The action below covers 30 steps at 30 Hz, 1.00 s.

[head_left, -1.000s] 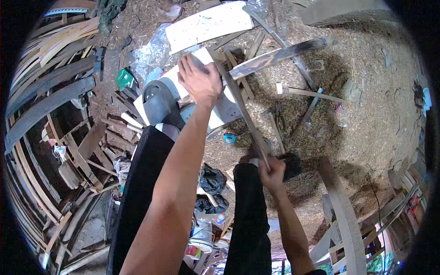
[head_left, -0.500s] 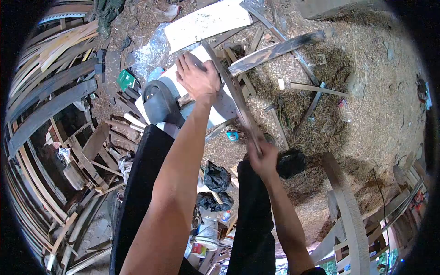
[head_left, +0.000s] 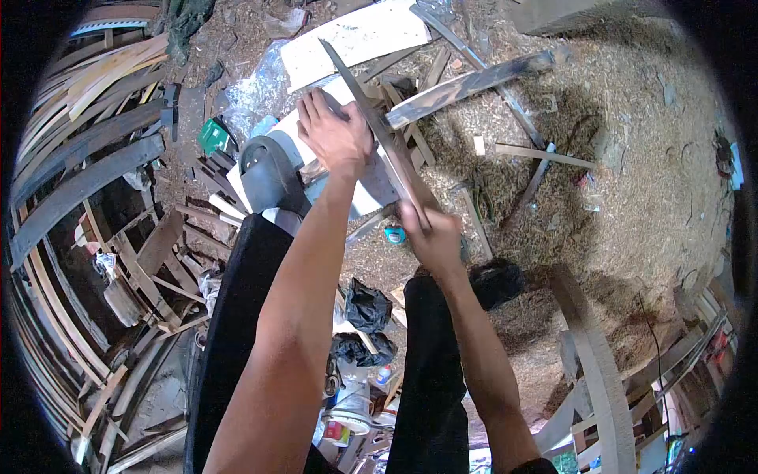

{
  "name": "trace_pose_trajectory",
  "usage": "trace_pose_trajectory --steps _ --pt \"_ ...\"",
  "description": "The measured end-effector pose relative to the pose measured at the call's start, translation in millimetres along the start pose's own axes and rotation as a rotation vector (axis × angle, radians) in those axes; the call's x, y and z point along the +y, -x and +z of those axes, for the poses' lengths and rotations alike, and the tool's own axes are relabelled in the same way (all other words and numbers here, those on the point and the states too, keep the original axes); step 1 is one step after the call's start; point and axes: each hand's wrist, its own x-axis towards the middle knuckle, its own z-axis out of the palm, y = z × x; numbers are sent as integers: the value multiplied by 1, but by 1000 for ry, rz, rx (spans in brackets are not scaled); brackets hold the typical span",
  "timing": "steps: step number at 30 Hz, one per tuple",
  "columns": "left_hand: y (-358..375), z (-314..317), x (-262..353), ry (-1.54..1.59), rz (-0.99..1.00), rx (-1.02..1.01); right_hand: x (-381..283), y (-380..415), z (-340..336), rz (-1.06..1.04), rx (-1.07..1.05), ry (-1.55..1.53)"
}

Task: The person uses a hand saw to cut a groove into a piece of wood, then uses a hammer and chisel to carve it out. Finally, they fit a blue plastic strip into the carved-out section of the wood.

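Observation:
My right hand (head_left: 434,238) is closed round the near end of a long, narrow saw (head_left: 367,107), whose blade points away and up to the left. My left hand (head_left: 333,136) lies palm down with its fingers stretched over a grey board on a pale sheet (head_left: 375,189), left of the blade. What lies under the palm is hidden. Right of the blade, a dark-stained plank (head_left: 466,88) with a pale near end extends to the upper right. A dark grey shoe (head_left: 271,175) on my left foot rests by the sheet.
A teal tape measure (head_left: 395,235) and pliers (head_left: 483,207) lie on the sawdust-covered ground. Stacked timber (head_left: 87,182) fills the left side. Black plastic bags (head_left: 367,306) and a white bucket (head_left: 349,411) are between my legs. A curved beam (head_left: 592,347) stands at right.
The saw has slid away from me, up and to the left, with my right hand following it. My left hand stays in place on the board; the view has shifted slightly.

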Motion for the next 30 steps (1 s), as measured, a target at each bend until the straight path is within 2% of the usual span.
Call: trace_pose_trajectory --steps 3,5,8,10,13,15,17,19,21,24,26,30 --pt "1 0 0 -13 7 11 33 78 -48 -97 -16 109" --pt "-2 -2 1 -34 1 11 44 114 -72 -98 -29 15" --pt "2 -1 1 -6 5 13 21 91 -62 -56 -13 10" --pt "1 -1 2 -2 3 4 9 39 -25 -127 97 -33" --pt "-2 2 -1 -10 4 -17 -24 -41 4 -78 -3 -35" --pt "0 1 -3 -28 -2 -25 -28 -35 3 -26 -34 70" --pt "1 0 -2 -45 -14 -26 -10 4 -13 14 -49 19" --pt "1 -1 1 -12 3 7 17 55 -34 -62 55 24" --pt "1 -4 6 -15 -17 -3 38 102 -68 -80 -7 93" --pt "1 -3 -1 -32 -23 -9 48 111 -68 -51 6 38" --pt "0 -3 3 -26 -15 -9 28 67 -48 -40 -31 78" --pt "-2 0 -2 -22 -2 -10 -14 -35 12 -95 36 -74"
